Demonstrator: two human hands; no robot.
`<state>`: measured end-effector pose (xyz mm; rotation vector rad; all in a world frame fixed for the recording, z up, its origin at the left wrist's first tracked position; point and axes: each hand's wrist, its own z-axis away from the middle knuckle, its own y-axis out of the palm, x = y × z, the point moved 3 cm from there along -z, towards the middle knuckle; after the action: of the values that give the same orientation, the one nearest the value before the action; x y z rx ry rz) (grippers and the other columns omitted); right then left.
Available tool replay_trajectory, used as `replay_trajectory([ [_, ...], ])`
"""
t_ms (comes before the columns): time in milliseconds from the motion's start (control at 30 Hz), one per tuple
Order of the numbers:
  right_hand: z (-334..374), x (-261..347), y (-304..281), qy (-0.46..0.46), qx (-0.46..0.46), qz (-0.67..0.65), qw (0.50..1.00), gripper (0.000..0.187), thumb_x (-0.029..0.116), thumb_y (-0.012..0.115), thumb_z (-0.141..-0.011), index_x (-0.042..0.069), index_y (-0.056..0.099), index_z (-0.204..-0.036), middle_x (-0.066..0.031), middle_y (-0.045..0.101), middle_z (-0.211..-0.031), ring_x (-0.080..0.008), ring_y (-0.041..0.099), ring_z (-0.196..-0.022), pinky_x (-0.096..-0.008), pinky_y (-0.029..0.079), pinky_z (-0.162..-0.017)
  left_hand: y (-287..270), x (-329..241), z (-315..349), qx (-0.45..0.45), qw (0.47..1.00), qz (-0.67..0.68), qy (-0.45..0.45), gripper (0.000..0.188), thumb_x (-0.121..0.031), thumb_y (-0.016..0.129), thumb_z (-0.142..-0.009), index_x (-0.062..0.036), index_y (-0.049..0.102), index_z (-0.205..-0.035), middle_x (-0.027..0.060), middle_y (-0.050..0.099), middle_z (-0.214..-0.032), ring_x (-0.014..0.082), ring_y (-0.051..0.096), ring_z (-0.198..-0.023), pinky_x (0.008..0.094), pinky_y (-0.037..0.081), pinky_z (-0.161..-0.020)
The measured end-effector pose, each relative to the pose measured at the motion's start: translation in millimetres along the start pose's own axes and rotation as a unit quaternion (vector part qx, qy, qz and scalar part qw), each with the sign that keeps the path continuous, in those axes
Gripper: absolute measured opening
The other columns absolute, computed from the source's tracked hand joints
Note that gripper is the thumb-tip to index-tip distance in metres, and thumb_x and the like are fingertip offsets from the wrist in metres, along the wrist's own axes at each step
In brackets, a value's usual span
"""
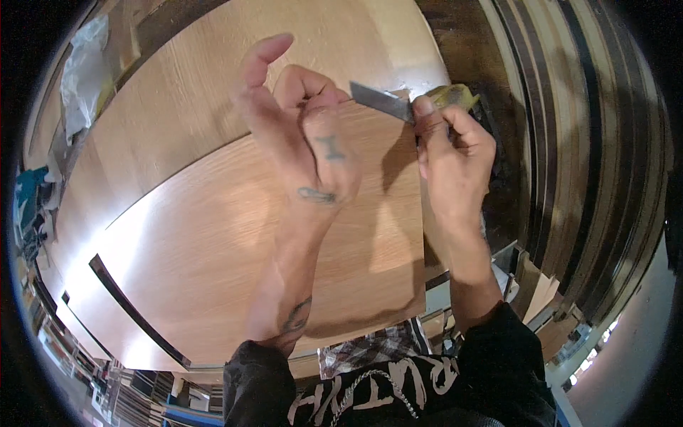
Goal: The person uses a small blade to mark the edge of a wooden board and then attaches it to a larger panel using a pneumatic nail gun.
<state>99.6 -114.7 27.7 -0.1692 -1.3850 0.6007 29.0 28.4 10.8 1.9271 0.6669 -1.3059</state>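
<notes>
My right hand (455, 156) pinches a flat grey metal blade (380, 101) with a slanted end between thumb and fingers. The blade points left, over the upper right corner of a wood-grained panel (213, 235). My left hand (306, 124) is raised over the panel, thumb and index finger pressed together and one finger lifted away. The left fingertips are close to the blade's tip. A thin sliver seems to show there, but what it is cannot be made out. Both hands are above the panel's surface.
Beyond the panel lies another light wood board (185, 85). Long dark and light strips (569, 142) line the right side. A yellow-green item (457, 95) sits behind my right hand. Clear plastic (84, 78) lies at the far left, and a dark strip (139, 313) at the near left.
</notes>
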Motion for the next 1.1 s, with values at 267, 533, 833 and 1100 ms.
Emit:
replay_trajectory([
  [267,40,-14,-52,-0.052,-0.087,-0.130,0.986,0.019,0.017,0.065,-0.099,0.000,0.071,-0.106,-0.0039,0.065,-0.070,-0.0079,0.057,-0.055,-0.0198,0.040,-0.047,0,3,0,0.039,0.998,-0.046,0.025,0.050,-0.004,0.040,-0.093,0.0050,0.024,-0.140,0.0055,0.045,-0.074,0.0136,0.046,-0.071,0.0283,0.041,-0.070],
  [533,37,-10,-27,-0.327,-0.036,0.203,0.922,0.016,0.001,0.072,-0.088,-0.002,0.069,-0.104,-0.0142,0.070,-0.087,-0.0220,0.068,-0.077,-0.0316,0.053,-0.066,0,4,-2,0.009,0.998,-0.058,0.037,0.052,-0.004,0.040,-0.085,0.0003,0.029,-0.136,0.0093,0.050,-0.075,0.0158,0.051,-0.072,0.0360,0.056,-0.071],
  [833,22,4,-11,-0.380,-0.033,0.215,0.899,0.019,-0.001,0.072,-0.083,0.002,0.065,-0.100,-0.0135,0.063,-0.088,-0.0285,0.063,-0.071,-0.0368,0.050,-0.059,1,5,0,0.012,0.998,-0.033,0.047,0.051,-0.003,0.038,-0.087,0.0041,0.026,-0.136,0.0123,0.043,-0.095,0.0139,0.049,-0.070,0.0339,0.055,-0.069],
  [1100,8,12,-2,-0.436,-0.007,0.257,0.862,0.030,-0.002,0.073,-0.067,0.003,0.060,-0.094,-0.0103,0.057,-0.082,-0.0263,0.059,-0.065,-0.0360,0.049,-0.055,-1,2,-3,0.018,0.997,-0.056,0.044,0.052,-0.005,0.038,-0.087,-0.0001,0.030,-0.138,0.0086,0.049,-0.072,0.0157,0.052,-0.068,0.0370,0.058,-0.070],
])
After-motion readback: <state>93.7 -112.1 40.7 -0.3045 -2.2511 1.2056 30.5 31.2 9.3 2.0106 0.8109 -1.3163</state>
